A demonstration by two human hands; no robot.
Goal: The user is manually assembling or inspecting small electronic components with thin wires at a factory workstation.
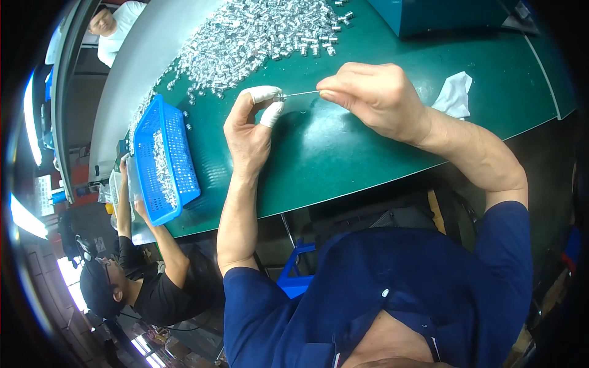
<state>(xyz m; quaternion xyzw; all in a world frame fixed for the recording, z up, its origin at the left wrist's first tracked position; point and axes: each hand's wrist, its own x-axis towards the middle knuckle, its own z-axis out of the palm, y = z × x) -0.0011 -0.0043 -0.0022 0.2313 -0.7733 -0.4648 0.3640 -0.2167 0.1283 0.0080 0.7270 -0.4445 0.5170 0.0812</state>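
My left hand (pixel 251 126), with white covers on thumb and forefinger, pinches a small shiny metal part (pixel 280 97) above the green table. From the right, my right hand (pixel 374 98) grips a thin metal rod (pixel 302 93) between thumb and fingers. The rod's far tip meets the small part at my left fingertips; whether it goes inside cannot be made out. Beyond my hands lies a large heap of small silvery metal parts (pixel 245 46). A blue plastic basket (pixel 187 178) to my left holds more of them.
A crumpled white cloth (pixel 454 95) lies on the green table (pixel 331 159) at the right. A dark green box (pixel 442 18) stands at the far right. At the left, a person in black (pixel 153 294) works at the table; another in white (pixel 123 30) is farther back.
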